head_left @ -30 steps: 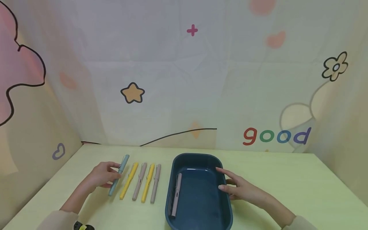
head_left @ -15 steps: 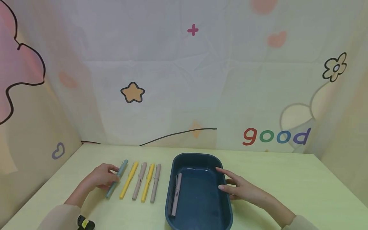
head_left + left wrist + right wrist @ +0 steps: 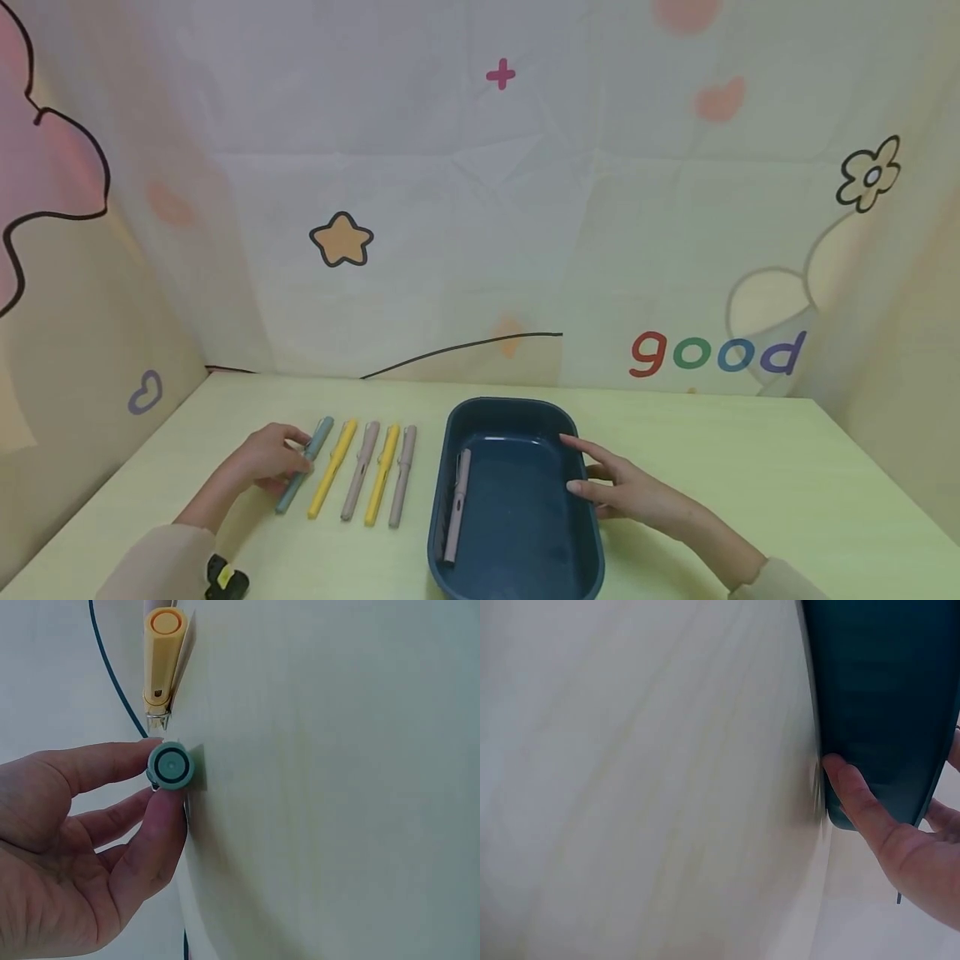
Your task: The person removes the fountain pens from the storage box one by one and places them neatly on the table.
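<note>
My left hand (image 3: 272, 458) pinches a light blue capped pen (image 3: 318, 437) between thumb and fingers at the left end of a row of pens. In the left wrist view the pen's round end (image 3: 172, 766) faces the camera, very near the tabletop. Beside it lie a yellow pen (image 3: 332, 468), a pinkish-grey pen (image 3: 361, 471), another yellow pen (image 3: 382, 475) and a grey pen (image 3: 402, 477), all roughly parallel. My right hand (image 3: 633, 492) holds the right wall of a dark blue box (image 3: 517, 500), some fingers at the rim and others outside. One pinkish-grey pen (image 3: 457, 506) lies inside along its left wall.
The pale yellow-green table (image 3: 712, 467) runs back to a printed cloth backdrop (image 3: 450, 208) with cloth sides. A black and yellow object (image 3: 227, 578) sits by my left sleeve (image 3: 161, 562).
The light blue pen has come down and slightly left in my left hand, near the table beside the row. My right hand stays on the box. The view shifts a little.
</note>
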A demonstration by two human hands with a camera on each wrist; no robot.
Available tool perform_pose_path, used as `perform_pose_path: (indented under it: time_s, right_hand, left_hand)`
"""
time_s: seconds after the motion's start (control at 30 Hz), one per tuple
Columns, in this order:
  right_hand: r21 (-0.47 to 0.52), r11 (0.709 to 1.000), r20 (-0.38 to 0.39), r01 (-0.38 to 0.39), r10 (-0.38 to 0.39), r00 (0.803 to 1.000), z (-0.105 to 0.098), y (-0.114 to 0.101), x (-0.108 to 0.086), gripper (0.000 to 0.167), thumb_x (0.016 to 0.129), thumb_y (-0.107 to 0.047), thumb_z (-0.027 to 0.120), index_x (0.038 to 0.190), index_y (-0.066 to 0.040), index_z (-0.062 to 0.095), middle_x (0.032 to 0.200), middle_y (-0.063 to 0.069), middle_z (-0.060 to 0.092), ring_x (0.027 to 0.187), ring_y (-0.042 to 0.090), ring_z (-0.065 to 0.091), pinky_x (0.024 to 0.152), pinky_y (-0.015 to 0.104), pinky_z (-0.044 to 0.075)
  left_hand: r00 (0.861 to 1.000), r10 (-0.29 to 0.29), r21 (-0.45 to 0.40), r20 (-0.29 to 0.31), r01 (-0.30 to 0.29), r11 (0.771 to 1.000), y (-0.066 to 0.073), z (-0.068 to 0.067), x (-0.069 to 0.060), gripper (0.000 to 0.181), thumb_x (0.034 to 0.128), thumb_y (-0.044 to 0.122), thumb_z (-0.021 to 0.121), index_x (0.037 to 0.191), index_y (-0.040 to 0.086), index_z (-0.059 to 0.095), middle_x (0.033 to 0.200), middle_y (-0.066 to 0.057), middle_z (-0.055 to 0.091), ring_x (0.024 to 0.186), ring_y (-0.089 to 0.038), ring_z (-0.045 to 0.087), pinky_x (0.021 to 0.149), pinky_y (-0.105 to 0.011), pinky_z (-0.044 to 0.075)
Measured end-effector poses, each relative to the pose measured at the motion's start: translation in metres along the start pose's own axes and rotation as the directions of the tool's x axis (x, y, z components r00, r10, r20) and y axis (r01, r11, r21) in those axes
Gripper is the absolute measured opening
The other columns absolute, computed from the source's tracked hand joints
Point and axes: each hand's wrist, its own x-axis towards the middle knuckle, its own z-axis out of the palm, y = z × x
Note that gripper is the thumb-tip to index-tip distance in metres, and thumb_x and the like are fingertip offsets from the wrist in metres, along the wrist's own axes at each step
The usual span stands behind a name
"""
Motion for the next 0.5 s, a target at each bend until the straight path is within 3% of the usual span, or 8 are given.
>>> perform_pose_path:
  time_s: [0.5]
  right_hand:
    - [0.006,1.000,0.010,0.010,-0.010,1.000,-0.0013,0.0014,0.0006,0.072,0.088,-0.033,0.059,0.146,-0.016,0.019,0.138,0.031,0.026,0.117,0.040,0.044,0.083,0.045,0.049]
  left_hand:
    - [0.999,-0.036,-0.021,0.024,0.036,0.999,0.0065,-0.0016,-0.0063,0.049,0.0786,0.009,0.066,0.119,-0.008,0.045,0.084,-0.011,0.051,0.067,-0.018,0.053,0.055,-0.030,0.051]
